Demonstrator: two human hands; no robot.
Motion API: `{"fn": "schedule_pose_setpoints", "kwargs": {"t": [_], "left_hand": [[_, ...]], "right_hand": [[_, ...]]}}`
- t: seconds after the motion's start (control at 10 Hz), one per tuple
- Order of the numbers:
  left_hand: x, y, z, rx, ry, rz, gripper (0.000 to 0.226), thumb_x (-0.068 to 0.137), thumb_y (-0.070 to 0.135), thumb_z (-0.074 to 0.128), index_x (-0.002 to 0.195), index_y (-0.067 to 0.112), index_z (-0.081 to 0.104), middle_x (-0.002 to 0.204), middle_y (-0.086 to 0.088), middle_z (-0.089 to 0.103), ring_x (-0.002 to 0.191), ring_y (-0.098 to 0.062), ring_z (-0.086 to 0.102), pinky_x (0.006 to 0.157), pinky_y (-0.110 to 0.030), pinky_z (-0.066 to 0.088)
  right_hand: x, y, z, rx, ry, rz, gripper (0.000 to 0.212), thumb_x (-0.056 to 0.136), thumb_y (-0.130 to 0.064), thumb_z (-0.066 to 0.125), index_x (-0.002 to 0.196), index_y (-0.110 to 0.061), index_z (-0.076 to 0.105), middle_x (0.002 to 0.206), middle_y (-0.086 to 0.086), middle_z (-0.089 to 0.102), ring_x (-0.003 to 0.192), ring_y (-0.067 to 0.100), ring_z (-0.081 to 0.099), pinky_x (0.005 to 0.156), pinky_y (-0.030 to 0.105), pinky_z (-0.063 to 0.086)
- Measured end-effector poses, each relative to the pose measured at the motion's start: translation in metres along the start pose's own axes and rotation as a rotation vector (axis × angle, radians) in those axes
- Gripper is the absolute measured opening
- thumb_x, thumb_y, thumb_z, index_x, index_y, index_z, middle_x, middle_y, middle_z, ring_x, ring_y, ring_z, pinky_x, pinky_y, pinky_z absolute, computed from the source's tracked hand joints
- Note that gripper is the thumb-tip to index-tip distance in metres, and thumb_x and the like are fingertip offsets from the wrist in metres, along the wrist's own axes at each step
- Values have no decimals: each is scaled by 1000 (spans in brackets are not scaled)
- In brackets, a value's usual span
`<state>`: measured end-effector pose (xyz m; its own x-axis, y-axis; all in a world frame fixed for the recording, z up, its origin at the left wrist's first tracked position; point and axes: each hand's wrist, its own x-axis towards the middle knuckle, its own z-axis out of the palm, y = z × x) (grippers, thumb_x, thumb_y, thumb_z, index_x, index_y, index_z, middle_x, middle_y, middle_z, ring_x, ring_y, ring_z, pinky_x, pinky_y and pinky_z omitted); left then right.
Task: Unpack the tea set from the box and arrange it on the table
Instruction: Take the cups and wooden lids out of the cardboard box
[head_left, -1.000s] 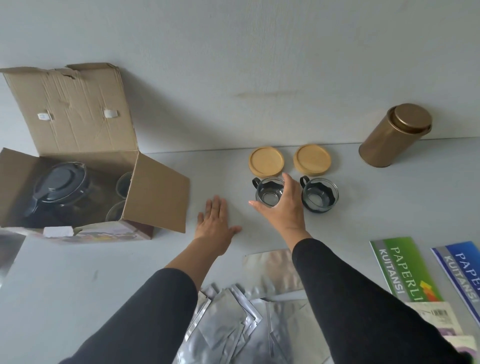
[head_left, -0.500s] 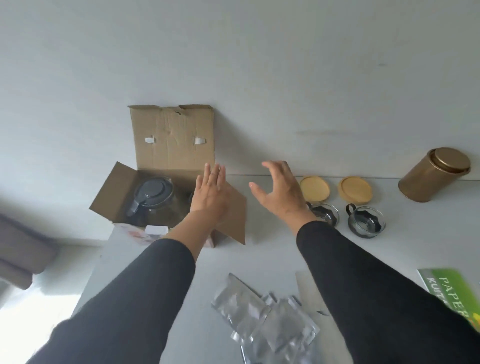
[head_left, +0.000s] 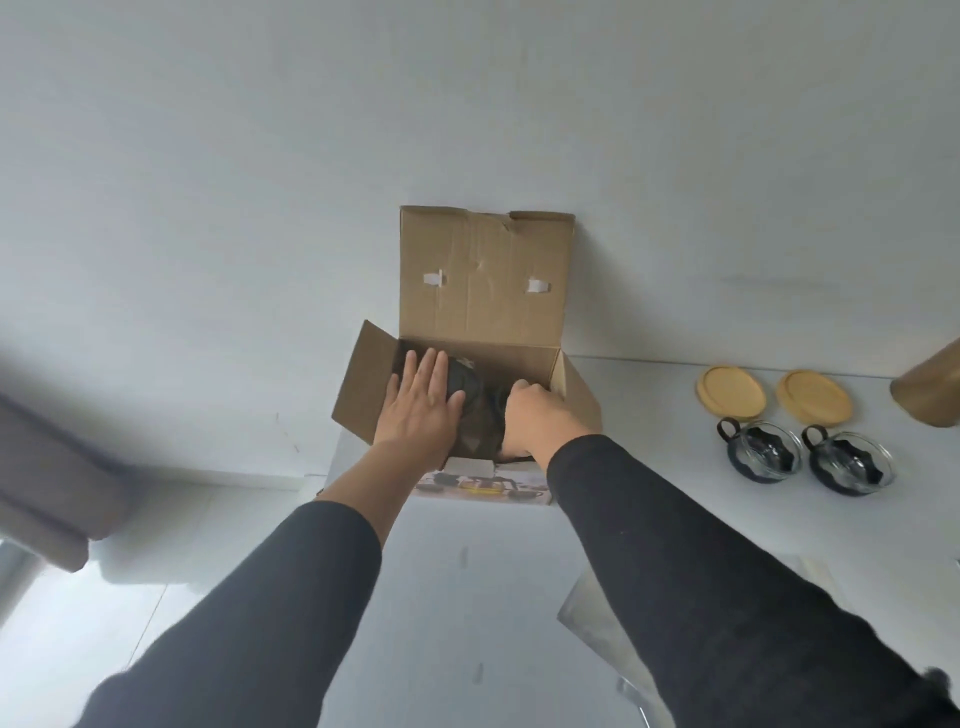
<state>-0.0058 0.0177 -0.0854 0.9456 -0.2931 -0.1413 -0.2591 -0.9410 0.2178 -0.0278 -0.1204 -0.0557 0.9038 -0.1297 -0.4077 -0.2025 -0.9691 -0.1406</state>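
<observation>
The open cardboard box (head_left: 483, 280) stands at the table's far left, its lid flap upright against the wall. Inside is a dark glass teapot (head_left: 471, 400), mostly hidden by my hands. My left hand (head_left: 421, 410) lies flat on the teapot's left side, fingers stretched out. My right hand (head_left: 535, 421) reaches into the box on the teapot's right with its fingers curled down; what they touch is hidden. Two glass cups with black handles (head_left: 769, 457) (head_left: 852, 465) sit on the table at right, behind them two round wooden coasters (head_left: 731, 393) (head_left: 814, 397).
A gold tin (head_left: 930, 395) is cut off at the right edge. A silver foil pouch (head_left: 587, 608) lies on the table under my right forearm. The table's left edge runs just left of the box; beyond it are the floor and a brown cushion (head_left: 52, 493).
My view has swung left. Both hands left the cups area and moved into the box, the left now flat on the teapot, the right curled beside it.
</observation>
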Motion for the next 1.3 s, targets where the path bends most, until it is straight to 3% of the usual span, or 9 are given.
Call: {"fn": "schedule_pose_setpoints", "kwargs": {"t": [0.1,0.3,0.6,0.8,1.0,1.1,1.3], "left_hand": [[1,-3,5,-15,28,9,57,102,38,9,152,15,-8,160,0,-12,146,-20,-18,119,-37,-5],[2,-8,6,-21,42,18,57,102,38,8,151,15,-9,160,-1,-13,145,-21,-19,118,-36,-8],[2,-13,7,-23,52,18,57,102,38,8,151,15,-10,159,-2,-14,145,-22,-19,118,-38,-6],[3,-14,7,-11,54,16,57,102,38,8,151,15,-10,159,-2,-13,145,-22,-19,118,-37,-5],[2,-16,7,-10,40,15,57,102,38,8,151,15,-11,159,-2,-14,145,-22,-19,118,-37,-5],[2,-16,4,-14,31,15,57,102,38,8,151,14,-10,160,-2,-13,145,-21,-19,119,-37,-4],[2,-14,-7,-71,0,-9,58,102,39,9,152,13,-3,161,-3,-6,147,-22,-15,120,-41,0]], "right_hand": [[6,-5,6,-81,-68,39,55,85,-9,64,133,-4,35,124,16,54,107,30,58,70,28,42],[11,-12,6,-256,-127,-63,71,87,-13,62,146,-18,21,134,18,40,112,33,53,84,34,48],[12,-15,8,-281,-163,-93,74,82,-25,69,143,-18,28,141,18,31,117,36,51,90,36,48],[10,-14,8,-246,-129,-94,60,83,-26,68,135,-16,40,137,16,33,110,34,55,86,35,48],[0,-16,-6,-109,-129,-108,60,74,-33,76,123,-12,50,119,12,53,92,27,53,70,30,43],[-5,-13,-20,-53,-104,-128,64,68,-34,78,122,-14,51,111,9,57,88,25,54,66,31,46],[-18,8,-49,79,142,-194,71,64,-41,73,128,-18,51,116,6,58,103,25,52,76,30,45]]}}
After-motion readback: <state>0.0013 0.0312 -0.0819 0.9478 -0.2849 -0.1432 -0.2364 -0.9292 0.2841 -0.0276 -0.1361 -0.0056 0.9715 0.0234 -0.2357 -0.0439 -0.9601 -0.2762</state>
